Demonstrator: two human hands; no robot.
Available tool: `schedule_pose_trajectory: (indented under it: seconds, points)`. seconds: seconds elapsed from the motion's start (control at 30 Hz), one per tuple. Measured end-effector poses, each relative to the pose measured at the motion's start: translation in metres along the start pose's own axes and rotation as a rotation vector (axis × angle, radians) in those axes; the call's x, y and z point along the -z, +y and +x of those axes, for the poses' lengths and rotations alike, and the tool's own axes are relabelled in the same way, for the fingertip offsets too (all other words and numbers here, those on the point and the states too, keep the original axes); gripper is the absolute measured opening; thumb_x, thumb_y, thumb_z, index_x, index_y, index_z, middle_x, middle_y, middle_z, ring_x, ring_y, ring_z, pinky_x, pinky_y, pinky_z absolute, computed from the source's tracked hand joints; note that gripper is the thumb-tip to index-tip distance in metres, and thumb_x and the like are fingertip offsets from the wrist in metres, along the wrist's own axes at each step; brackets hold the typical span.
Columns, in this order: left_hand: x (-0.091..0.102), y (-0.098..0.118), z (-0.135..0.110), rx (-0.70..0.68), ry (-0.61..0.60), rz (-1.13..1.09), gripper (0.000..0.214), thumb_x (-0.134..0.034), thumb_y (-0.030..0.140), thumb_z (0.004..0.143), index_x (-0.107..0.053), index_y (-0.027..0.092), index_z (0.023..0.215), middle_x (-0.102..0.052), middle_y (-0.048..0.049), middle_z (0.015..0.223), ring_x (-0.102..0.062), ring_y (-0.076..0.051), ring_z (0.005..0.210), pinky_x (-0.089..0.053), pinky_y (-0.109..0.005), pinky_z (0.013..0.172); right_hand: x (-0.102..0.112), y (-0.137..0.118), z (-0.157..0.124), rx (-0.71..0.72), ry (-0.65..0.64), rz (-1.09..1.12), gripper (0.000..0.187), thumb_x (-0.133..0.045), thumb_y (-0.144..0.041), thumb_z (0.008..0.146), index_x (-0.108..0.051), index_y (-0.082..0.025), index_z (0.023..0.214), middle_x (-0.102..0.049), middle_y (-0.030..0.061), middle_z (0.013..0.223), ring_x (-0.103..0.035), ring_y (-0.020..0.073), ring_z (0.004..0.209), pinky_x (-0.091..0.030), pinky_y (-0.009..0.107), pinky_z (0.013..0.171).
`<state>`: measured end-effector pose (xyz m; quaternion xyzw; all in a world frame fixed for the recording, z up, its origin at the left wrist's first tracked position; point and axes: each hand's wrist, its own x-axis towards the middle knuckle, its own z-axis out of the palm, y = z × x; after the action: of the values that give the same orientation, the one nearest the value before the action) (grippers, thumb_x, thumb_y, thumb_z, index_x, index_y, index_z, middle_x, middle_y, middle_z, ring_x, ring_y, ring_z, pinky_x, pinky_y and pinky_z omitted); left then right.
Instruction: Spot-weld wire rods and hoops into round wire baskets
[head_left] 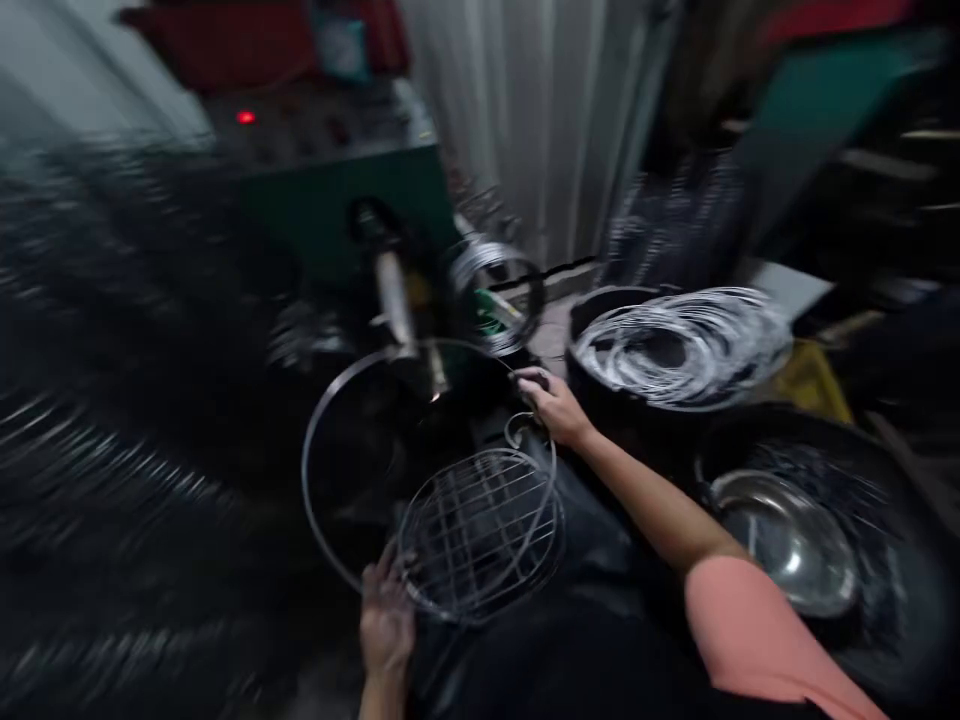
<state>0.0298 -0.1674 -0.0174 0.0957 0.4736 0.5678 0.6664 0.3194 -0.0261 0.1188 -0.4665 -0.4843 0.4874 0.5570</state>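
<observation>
Wire work fills the middle of your view, with the clock face centred on it. Your left hand (386, 620) sits at about 6 o'clock, fingers part spread and curved around the lower rim of a round wire grid (480, 535), so it has hold of that edge. The grid's crossed wires tilt across the space between your hands. Your right hand (544, 402), coming in from 4 o'clock in a pink sleeve (750, 630), is curled nearly shut at about 3 o'clock on the upper arc of a large wire hoop (306, 470); a dark object shows at the fingertips, but you can't tell exactly what it is. The hoop rings the grid and overlaps it, and a small wire loop (519, 430) sits just below your right hand.

At 2 o'clock, a loose coil of bright wire (682, 345) lies in a black tub (592, 318). A stainless bowl (784, 540) rests in a black basin (772, 430) at 4 o'clock, and a yellow crate (814, 380) shows between tub and basin. At 11 o'clock stands a green machine (337, 205) with a red indicator light (246, 117), and a smaller wire coil (495, 295) hangs near 1 o'clock. Everything at 9 o'clock is too blurred to name.
</observation>
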Motion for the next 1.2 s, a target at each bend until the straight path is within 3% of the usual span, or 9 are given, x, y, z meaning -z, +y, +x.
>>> schedule_pose_trajectory:
  seconds: [0.13,0.3,0.47,0.67,0.8,0.97,1.2]
  points:
    - [0.002,0.006,-0.017,-0.085,0.076,-0.105,0.038,-0.046,0.045,0.088,-0.067,0.015,0.099,-0.066,-0.0052,0.073,-0.061,-0.012,0.060,-0.050,-0.020,0.058,-0.017,0.025,-0.039,0.087,-0.232,-0.414,0.019,-0.050,-0.028,0.079,-0.064,-0.017,0.084,-0.062,0.0013,0.073,-0.056,0.0152,0.070,-0.045,0.028,0.069]
    - [-0.010,0.008,-0.016,-0.181,0.104,0.024,0.043,-0.058,0.052,0.079,-0.067,0.013,0.096,-0.064,-0.0033,0.070,-0.058,-0.010,0.062,-0.048,-0.019,0.061,-0.016,0.049,-0.050,0.039,-0.205,-0.627,0.027,-0.045,-0.029,0.080,-0.066,-0.019,0.094,-0.069,0.0063,0.087,-0.062,0.0208,0.084,-0.047,0.034,0.079]
    - [-0.007,0.009,-0.013,-0.255,0.106,0.237,0.045,-0.070,0.048,0.064,-0.067,0.014,0.094,-0.064,-0.0021,0.072,-0.058,-0.013,0.069,-0.045,-0.023,0.063,0.011,0.063,-0.059,-0.066,-0.151,-0.589,0.033,-0.051,-0.034,0.077,-0.067,-0.021,0.103,-0.070,0.0056,0.099,-0.062,0.0234,0.095,-0.046,0.037,0.088]
    - [-0.012,0.013,-0.009,-0.192,0.116,0.286,0.055,-0.071,0.054,0.059,-0.066,0.014,0.096,-0.063,-0.0018,0.069,-0.058,-0.014,0.068,-0.043,-0.023,0.059,0.031,0.087,-0.092,-0.241,-0.098,-0.400,0.044,-0.056,-0.046,0.077,-0.067,-0.017,0.107,-0.070,0.0094,0.100,-0.061,0.0268,0.101,-0.049,0.040,0.088]
    - [-0.015,0.016,-0.010,-0.206,0.114,0.269,0.053,-0.072,0.051,0.060,-0.067,0.014,0.097,-0.063,-0.0014,0.070,-0.057,-0.013,0.068,-0.043,-0.022,0.062,0.034,0.092,-0.102,-0.259,-0.088,-0.313,0.049,-0.058,-0.050,0.078,-0.064,-0.017,0.114,-0.069,0.0098,0.104,-0.061,0.0263,0.102,-0.049,0.040,0.088]
    - [-0.016,0.018,-0.015,-0.218,0.090,0.249,0.048,-0.074,0.038,0.060,-0.067,0.014,0.101,-0.061,0.0018,0.065,-0.053,-0.010,0.060,-0.043,-0.022,0.065,0.041,0.083,-0.104,-0.240,-0.085,-0.351,0.051,-0.061,-0.050,0.076,-0.064,-0.019,0.116,-0.071,0.0090,0.094,-0.064,0.0271,0.093,-0.053,0.040,0.082]
    - [-0.006,0.016,-0.010,-0.233,0.055,0.419,0.051,-0.069,0.037,0.067,-0.063,0.013,0.112,-0.060,0.0020,0.065,-0.052,-0.010,0.062,-0.042,-0.022,0.067,0.046,0.093,-0.110,-0.257,-0.176,-0.377,0.045,-0.060,-0.047,0.076,-0.066,-0.022,0.113,-0.066,0.0081,0.115,-0.054,0.0279,0.115,-0.036,0.046,0.104]
